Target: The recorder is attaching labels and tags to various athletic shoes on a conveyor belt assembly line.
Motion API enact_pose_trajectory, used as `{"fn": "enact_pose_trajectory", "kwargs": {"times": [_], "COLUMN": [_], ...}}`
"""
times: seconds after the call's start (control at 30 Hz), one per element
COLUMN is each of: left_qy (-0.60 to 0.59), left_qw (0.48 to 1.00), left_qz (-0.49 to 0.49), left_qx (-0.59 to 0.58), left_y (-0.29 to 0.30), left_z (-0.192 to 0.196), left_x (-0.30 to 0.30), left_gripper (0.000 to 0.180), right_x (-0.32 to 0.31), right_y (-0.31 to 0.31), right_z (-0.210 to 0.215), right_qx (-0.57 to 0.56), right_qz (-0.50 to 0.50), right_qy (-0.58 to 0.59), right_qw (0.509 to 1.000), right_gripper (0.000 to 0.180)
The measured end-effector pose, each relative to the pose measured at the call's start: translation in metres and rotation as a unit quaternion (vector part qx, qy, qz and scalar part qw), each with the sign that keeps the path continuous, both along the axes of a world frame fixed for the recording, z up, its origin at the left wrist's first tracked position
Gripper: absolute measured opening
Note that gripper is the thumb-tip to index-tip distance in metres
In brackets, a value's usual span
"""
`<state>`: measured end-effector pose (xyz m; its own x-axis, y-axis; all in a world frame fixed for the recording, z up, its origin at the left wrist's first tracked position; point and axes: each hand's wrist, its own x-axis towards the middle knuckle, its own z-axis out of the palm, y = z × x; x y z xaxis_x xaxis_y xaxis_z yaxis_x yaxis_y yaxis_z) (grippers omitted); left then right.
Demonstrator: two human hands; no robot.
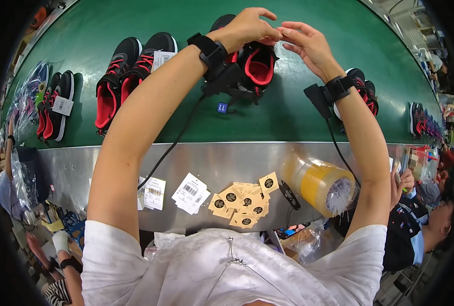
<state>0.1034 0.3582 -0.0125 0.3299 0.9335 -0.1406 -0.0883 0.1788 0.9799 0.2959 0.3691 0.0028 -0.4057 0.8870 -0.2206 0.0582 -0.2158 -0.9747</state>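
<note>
Two pairs tagged, the middle pair seemingly unfinished

We have both hands at the middle pair [260, 62], which sits on the green table [308, 115]. Our left hand [252, 25] is above its opening, fingertips drawn together; our right hand [306, 43] comes in just beside it, thumb and forefinger close to the left fingertips, the other fingers loosely bent. The tips meet or nearly meet, and we cannot tell whether either hand pinches something thin.

Left of the middle pair, the near pair [130, 69] carries a white tag [162, 59], and the outer pair [59, 94] farther left has another tag [62, 105]. We judge those two done. On the middle pair we make out no white tag, so we take it as under way, though our left wrist gear hides part of it.

To its right, a pair [358, 79] is partly behind our forearm; we cannot tell its state. More shoes [417, 120] lie well beyond.

Nearer us than the middle pair lie white cards [190, 191], tan cards [245, 201] and a tub [313, 181] of clear strands; by the loose stock, we judge plenty is left.
</note>
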Motion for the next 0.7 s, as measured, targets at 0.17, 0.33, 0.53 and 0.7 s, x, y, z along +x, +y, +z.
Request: {"fn": "enact_pose_trajectory", "kwargs": {"times": [0.17,0.33,0.53,0.7], "left_qy": [0.030,0.024,0.044,-0.003], "left_qw": [0.999,0.999,0.995,0.991], "left_qz": [-0.019,-0.008,0.068,0.128], "left_qx": [-0.021,0.031,0.059,0.039], "left_y": [0.011,0.003,0.010,-0.010], "left_z": [-0.016,-0.011,-0.014,-0.022], "left_x": [-0.016,-0.019,-0.017,-0.005], "left_gripper": [0.054,0.016,0.004,0.020], "right_x": [-0.010,-0.029,-0.055,-0.044], "right_y": [-0.001,0.012,0.015,0.009], "right_z": [-0.009,-0.009,0.007,-0.003], "right_qx": [0.039,0.097,0.226,0.276], "right_qz": [0.032,0.002,0.037,0.017], "right_qy": [-0.059,-0.080,-0.185,-0.231], "right_qw": [0.997,0.992,0.956,0.933], "right_gripper": [0.032,0.018,0.019,0.021]}}
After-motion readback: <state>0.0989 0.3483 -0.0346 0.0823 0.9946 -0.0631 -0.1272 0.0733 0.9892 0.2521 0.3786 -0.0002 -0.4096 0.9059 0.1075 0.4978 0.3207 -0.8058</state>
